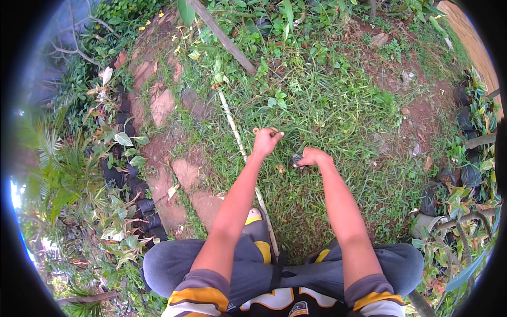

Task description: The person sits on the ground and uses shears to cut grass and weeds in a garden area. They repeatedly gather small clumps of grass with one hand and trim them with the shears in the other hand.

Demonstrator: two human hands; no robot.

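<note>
My left hand is just above the grass, beside a pale thin pole that lies on the ground. Its fingers are curled in towards the thumb, and no object shows clearly in them. My right hand is lower and to the right, closed around a small dark hand tool. Most of that tool is hidden by the fingers and grass, so its kind cannot be made out. Between the hands, a small tan piece, perhaps a dry leaf, lies in the grass.
Reddish stone slabs run along the left. Potted plants in black bags edge that side, with more bags at right. A wooden stick slants in from the top. My sandaled foot is beside the pole.
</note>
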